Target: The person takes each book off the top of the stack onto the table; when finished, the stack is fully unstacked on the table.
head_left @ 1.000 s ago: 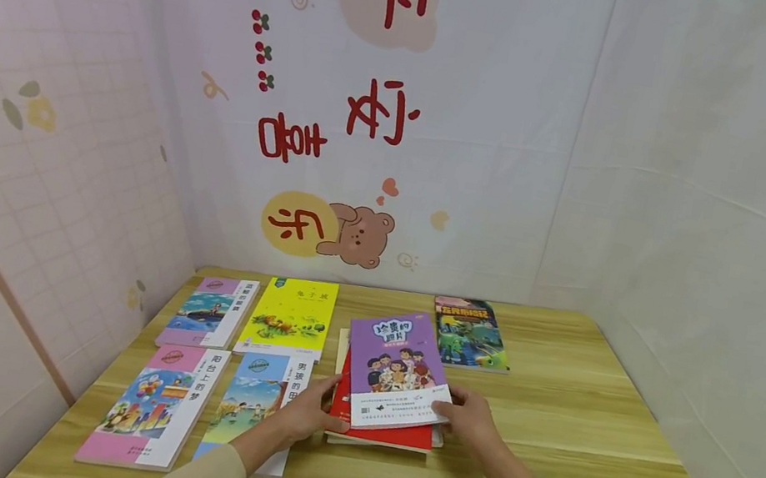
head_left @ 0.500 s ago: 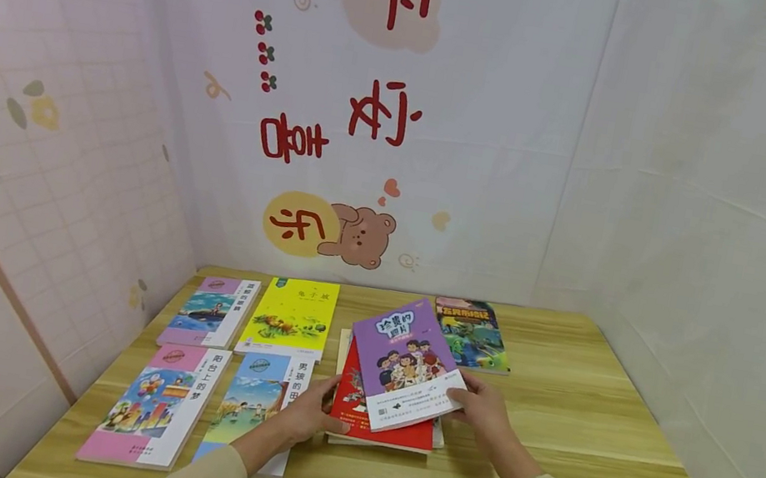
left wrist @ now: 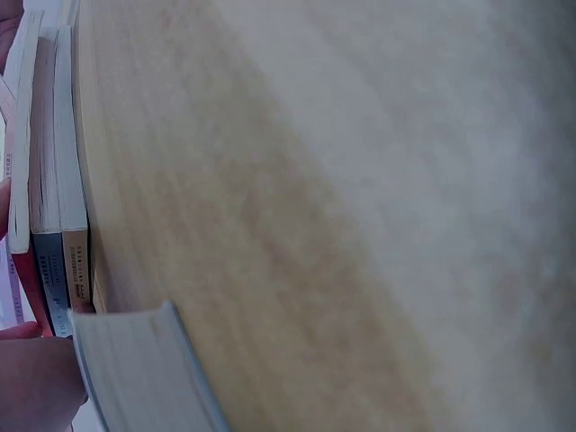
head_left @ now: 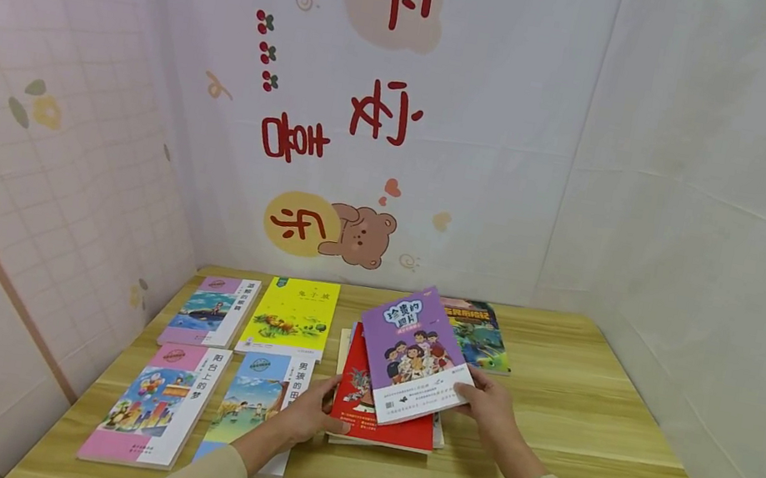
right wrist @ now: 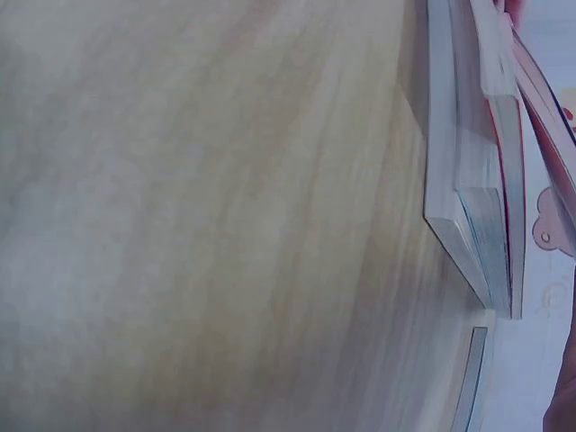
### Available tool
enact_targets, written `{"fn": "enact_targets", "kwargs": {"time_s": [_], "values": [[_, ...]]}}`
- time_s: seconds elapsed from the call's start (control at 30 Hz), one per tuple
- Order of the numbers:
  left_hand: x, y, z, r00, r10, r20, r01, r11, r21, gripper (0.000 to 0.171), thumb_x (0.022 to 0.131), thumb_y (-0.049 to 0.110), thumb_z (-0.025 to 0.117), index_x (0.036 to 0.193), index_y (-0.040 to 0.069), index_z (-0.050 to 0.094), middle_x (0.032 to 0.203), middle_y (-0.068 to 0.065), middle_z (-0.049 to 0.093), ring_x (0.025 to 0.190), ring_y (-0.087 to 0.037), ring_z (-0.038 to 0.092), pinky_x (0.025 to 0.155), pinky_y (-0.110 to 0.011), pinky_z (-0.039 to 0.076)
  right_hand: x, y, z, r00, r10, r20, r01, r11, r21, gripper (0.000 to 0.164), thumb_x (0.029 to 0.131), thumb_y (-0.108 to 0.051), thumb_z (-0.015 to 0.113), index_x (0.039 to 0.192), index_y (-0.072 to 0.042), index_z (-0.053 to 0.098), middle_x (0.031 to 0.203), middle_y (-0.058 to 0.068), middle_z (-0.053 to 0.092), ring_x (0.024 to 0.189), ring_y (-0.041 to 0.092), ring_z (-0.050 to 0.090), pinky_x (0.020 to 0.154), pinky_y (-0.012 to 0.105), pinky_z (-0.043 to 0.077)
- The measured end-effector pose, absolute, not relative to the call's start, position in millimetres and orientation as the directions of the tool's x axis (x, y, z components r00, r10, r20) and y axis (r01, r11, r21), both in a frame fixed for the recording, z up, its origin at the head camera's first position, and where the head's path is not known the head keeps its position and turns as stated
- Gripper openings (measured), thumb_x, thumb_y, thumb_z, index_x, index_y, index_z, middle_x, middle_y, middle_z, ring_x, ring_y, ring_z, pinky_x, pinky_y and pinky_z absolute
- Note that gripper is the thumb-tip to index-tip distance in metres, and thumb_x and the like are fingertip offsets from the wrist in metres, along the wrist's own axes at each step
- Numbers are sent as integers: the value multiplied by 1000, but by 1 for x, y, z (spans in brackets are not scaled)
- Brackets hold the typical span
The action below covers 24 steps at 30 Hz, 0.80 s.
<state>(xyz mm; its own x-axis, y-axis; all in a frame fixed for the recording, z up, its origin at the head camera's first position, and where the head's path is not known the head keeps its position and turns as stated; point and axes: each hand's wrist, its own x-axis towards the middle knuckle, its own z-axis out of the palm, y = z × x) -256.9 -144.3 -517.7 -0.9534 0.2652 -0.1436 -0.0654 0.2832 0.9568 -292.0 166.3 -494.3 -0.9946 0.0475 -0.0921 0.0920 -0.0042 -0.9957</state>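
Observation:
My right hand (head_left: 488, 405) pinches the lower right edge of a purple-covered book (head_left: 407, 319), thumb on its white lower band. The book is tilted above a small stack, raised off it at the right, as the gap in the right wrist view shows. On top of the stack is a red book (head_left: 388, 434), partly covered by the purple one. My left hand (head_left: 308, 413) holds the stack's left edge, with the thumb on the red book's lower left corner. Below the red book in the left wrist view are a blue-spined book (left wrist: 51, 270) and a tan-spined book (left wrist: 76, 270).
Left of the stack lie a yellow book (head_left: 294, 313), a blue-covered book (head_left: 244, 410), a pink book (head_left: 153, 404) and a pink-and-white book (head_left: 211, 312). A dark green book (head_left: 487, 345) lies behind, partly hidden. Printed cloth walls (head_left: 487, 163) enclose the wooden table (head_left: 579, 475).
My right hand has lifted the purple book, shifted it rightward and turned it, uncovering more of the red book. The left hand has stayed at the stack's left edge.

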Motion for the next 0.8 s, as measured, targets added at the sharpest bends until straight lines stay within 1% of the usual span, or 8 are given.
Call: {"fn": "enact_targets", "kwargs": {"time_s": [0.2,0.4,0.67,0.73,0.8], "values": [[-257,-142,-518,-955,261,-140,-61,287,956,94,80,1,81,155,0,25,149,-25,36,124,-36,49,92,-41,53,-296,172,-494,-997,48,-67,66,-22,-998,54,98,0,56,148,6,39,133,30,54,85,17,68,76,38,59],[-256,-142,-516,-953,266,-144,-63,290,955,93,81,0,80,155,-2,23,149,-25,37,125,-36,50,92,-40,53,-298,182,-491,-996,69,-60,59,-16,-998,55,99,0,54,150,7,35,137,33,48,84,14,67,74,33,59],[-254,-143,-512,-952,257,-163,-79,308,948,94,80,1,81,156,0,24,152,-25,33,126,-37,48,94,-42,52,-310,213,-486,-993,113,-34,31,-28,-999,57,99,0,55,150,9,32,145,34,41,82,5,65,73,25,57],[-254,-143,-512,-952,262,-159,-74,306,949,94,80,1,80,155,0,24,152,-25,34,125,-36,49,94,-42,52,-314,223,-484,-990,137,-23,18,-32,-999,57,99,0,55,150,9,32,143,33,43,80,3,65,73,24,57],[-255,-143,-512,-951,268,-155,-70,300,951,93,80,1,80,155,-1,24,151,-25,35,124,-36,50,93,-41,53,-318,236,-483,-987,163,-9,3,-34,-999,57,99,0,56,150,9,33,137,28,50,79,2,65,72,23,57]]}}
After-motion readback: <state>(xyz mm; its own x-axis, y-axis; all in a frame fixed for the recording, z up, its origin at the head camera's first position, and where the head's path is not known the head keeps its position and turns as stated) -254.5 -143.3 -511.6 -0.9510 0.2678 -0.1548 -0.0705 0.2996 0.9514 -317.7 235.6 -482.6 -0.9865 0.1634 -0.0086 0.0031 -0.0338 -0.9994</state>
